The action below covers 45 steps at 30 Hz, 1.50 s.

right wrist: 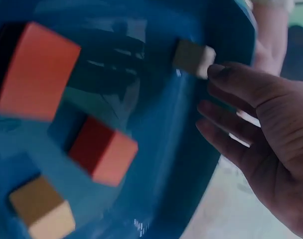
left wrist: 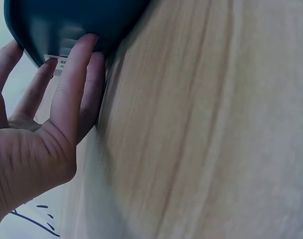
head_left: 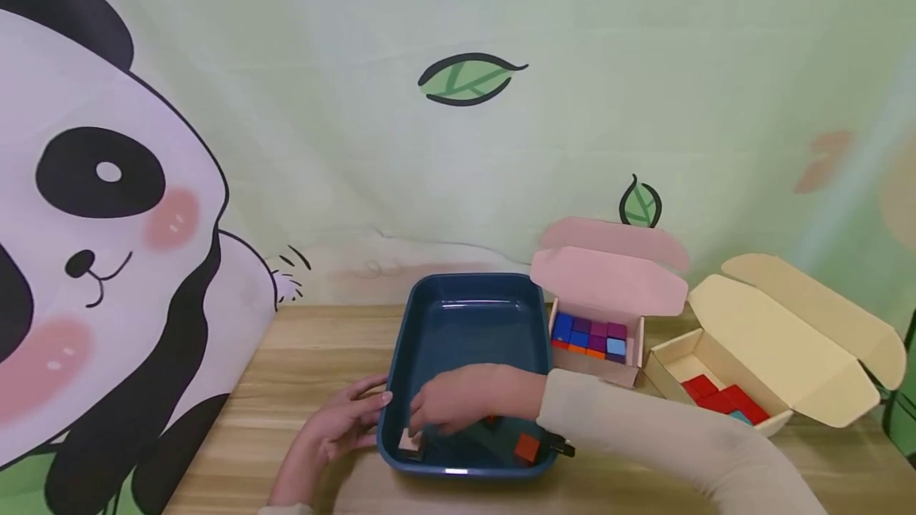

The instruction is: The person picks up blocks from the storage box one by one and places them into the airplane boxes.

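A dark blue tray [head_left: 472, 284] stands on the wooden table. My left hand [head_left: 351, 416] rests against its left side, and in the left wrist view the spread fingers [left wrist: 72, 84] touch the outer wall. Inside the tray my right hand [head_left: 458, 397] reaches into the near left corner, fingertips at a pale wooden cube [head_left: 411, 442]. In the right wrist view a fingertip touches the edge of this cube [right wrist: 191, 59], with other fingers beside it and not round it. An orange-red cube [head_left: 527, 447] sits at the near right; another red cube [right wrist: 104, 152] is mostly hidden by my forearm in the head view.
A tan cube [right wrist: 42, 206] also lies in the tray. To the right, an open pink box [head_left: 608, 280] holds several blue, purple and orange cubes. Beyond it, an open cream box [head_left: 780, 340] holds red pieces and a light blue one. A panda-printed cloth [head_left: 322, 141] hangs behind.
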{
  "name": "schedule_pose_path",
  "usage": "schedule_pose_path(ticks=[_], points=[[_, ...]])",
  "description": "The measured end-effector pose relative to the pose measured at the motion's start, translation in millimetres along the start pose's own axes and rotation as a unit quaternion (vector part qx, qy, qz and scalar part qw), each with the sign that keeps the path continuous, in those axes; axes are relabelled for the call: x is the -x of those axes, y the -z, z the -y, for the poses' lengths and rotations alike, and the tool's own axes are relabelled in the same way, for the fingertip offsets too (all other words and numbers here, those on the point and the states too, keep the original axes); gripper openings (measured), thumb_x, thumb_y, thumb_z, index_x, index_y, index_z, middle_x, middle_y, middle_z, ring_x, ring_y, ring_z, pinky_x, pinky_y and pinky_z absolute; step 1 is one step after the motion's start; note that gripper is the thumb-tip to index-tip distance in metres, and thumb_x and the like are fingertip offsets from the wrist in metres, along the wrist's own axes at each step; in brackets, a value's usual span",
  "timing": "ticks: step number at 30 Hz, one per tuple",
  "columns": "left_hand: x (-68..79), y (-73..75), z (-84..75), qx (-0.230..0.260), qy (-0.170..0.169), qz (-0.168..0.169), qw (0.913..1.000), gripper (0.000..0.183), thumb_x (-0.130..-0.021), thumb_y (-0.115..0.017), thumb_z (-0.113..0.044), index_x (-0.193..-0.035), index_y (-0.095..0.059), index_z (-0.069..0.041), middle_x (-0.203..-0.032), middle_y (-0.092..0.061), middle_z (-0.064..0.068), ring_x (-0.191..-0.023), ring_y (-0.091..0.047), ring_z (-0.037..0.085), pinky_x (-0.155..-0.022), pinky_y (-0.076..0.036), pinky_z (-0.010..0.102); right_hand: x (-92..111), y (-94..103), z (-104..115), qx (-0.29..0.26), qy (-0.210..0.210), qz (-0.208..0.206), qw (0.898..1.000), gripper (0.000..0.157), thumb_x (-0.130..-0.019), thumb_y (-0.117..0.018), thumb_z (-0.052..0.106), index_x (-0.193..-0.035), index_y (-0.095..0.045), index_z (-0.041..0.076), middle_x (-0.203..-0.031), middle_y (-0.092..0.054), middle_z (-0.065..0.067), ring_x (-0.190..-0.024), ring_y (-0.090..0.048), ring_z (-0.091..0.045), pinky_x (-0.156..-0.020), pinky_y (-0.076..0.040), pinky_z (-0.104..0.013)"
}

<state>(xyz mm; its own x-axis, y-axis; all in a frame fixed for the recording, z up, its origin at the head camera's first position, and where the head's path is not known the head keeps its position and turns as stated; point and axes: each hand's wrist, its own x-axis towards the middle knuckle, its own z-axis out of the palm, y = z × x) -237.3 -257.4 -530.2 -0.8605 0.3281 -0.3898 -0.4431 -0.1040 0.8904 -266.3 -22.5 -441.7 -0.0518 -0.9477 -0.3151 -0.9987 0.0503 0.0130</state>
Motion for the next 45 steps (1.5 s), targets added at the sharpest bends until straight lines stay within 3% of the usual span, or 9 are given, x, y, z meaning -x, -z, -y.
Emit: schedule_pose_path(ticks=[5,11,14,29,35,38,40,45], points=[[1.2,1.1,-2.9,-0.001,0.001,-0.012,0.9999,0.062,-0.092,-0.063,-0.021,-0.144,-0.032,-0.011,-0.119,-0.061,0.006,-0.1,-0.063,0.02,-0.079,-0.053,0.043,-24.5,-6.2,8.3,0.062,0.011,0.01,0.998,0.046,-0.089,-0.067,0.022,-0.132,-0.053,0.025,-0.118,-0.059,0.01,-0.097,-0.057,-0.001,-0.087,-0.046,-0.016],[-0.9,-0.8,-2.8,-0.003,-0.001,-0.011,0.9999,0.064,-0.09,-0.065,-0.02,-0.144,-0.032,-0.009,-0.118,-0.061,0.006,-0.098,-0.064,0.021,-0.077,-0.054,0.042,-36.7,-12.7,16.8,0.081,-0.005,0.036,0.996,0.018,-0.096,-0.056,0.018,-0.11,-0.064,0.025,-0.096,-0.061,0.011,-0.079,-0.057,0.0,-0.069,-0.048,-0.013],[-1.1,-1.5,-0.9,-0.004,0.001,-0.007,1.0,0.065,-0.09,-0.065,-0.02,-0.145,-0.031,-0.008,-0.117,-0.061,0.005,-0.097,-0.064,0.02,-0.076,-0.054,0.042,-40.1,-12.3,20.8,0.096,-0.007,0.05,0.994,0.015,-0.098,-0.053,0.02,-0.104,-0.066,0.026,-0.09,-0.062,0.012,-0.076,-0.057,0.001,-0.066,-0.047,-0.013],[-0.4,1.4,-3.5,-0.007,0.011,-0.006,0.9999,0.065,-0.09,-0.065,-0.022,-0.145,-0.032,-0.01,-0.113,-0.064,0.005,-0.099,-0.064,0.02,-0.076,-0.054,0.04,-47.0,-5.5,14.4,0.041,0.001,0.065,0.997,0.013,-0.094,-0.06,0.019,-0.102,-0.068,0.027,-0.083,-0.059,0.012,-0.072,-0.054,-0.001,-0.064,-0.045,-0.013],[-1.1,-0.4,-2.2,0.002,0.009,0.003,1.0,0.065,-0.09,-0.065,-0.02,-0.145,-0.032,-0.01,-0.11,-0.067,0.004,-0.096,-0.065,0.019,-0.075,-0.054,0.04,-20.6,4.6,0.7,0.012,0.041,0.054,0.998,0.018,-0.096,-0.055,0.026,-0.109,-0.067,0.024,-0.09,-0.06,0.012,-0.076,-0.055,0.0,-0.068,-0.046,-0.011],[0.0,-1.0,-2.4,0.001,0.007,0.006,1.0,0.065,-0.09,-0.065,-0.02,-0.145,-0.031,-0.01,-0.112,-0.066,0.004,-0.096,-0.065,0.019,-0.075,-0.054,0.041,4.8,13.2,-8.3,-0.023,0.009,0.058,0.998,0.024,-0.095,-0.057,0.03,-0.116,-0.066,0.026,-0.097,-0.063,0.013,-0.079,-0.057,0.001,-0.072,-0.047,-0.011],[0.4,-0.8,-2.7,0.001,0.007,0.006,1.0,0.065,-0.09,-0.065,-0.02,-0.145,-0.03,-0.01,-0.113,-0.065,0.004,-0.097,-0.065,0.02,-0.076,-0.054,0.042,22.0,17.6,-14.6,-0.019,-0.012,0.063,0.998,0.03,-0.092,-0.062,0.033,-0.121,-0.064,0.026,-0.106,-0.064,0.012,-0.085,-0.059,0.001,-0.077,-0.048,-0.013],[1.1,-0.2,-2.8,0.002,0.007,0.008,0.9999,0.066,-0.09,-0.065,-0.019,-0.145,-0.03,-0.01,-0.112,-0.065,0.004,-0.097,-0.065,0.02,-0.077,-0.054,0.043,56.6,21.4,-28.2,0.014,-0.032,0.04,0.999,0.034,-0.088,-0.068,0.029,-0.12,-0.065,0.022,-0.109,-0.066,0.006,-0.088,-0.062,-0.004,-0.076,-0.049,-0.014]])
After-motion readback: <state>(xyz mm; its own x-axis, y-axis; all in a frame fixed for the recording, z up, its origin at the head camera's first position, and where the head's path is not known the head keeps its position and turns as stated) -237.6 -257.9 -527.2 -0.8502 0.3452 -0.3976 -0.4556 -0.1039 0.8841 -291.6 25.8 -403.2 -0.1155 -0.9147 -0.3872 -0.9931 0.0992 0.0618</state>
